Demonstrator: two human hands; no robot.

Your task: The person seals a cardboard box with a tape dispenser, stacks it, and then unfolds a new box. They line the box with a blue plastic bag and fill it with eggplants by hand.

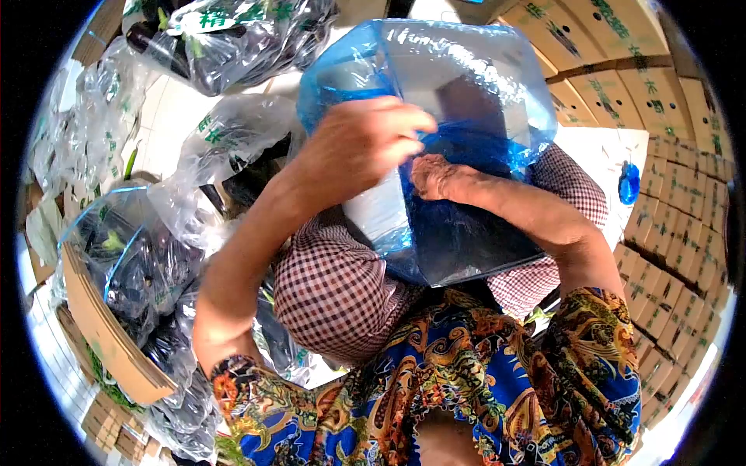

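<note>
A large translucent blue plastic bag (466, 74) stands propped between my knees, its upper part puffed out and its lower part dark. My left hand (365, 141) is over the bag's near left side, with curled fingers and blurred tips. Whether it grips the film I cannot make out. Just below and to the right, my right hand (435, 177) is closed in a fist against the bag, with blue film bunched around it. What lies inside the bag's dark lower part is hard to see.
Clear plastic bags of eggplants (233, 46) lie at the upper left, with more bagged eggplants (148, 256) at the left. Beside those is a cardboard piece (109, 326). Stacked cartons (676, 225) line the right, near a small blue object (629, 183).
</note>
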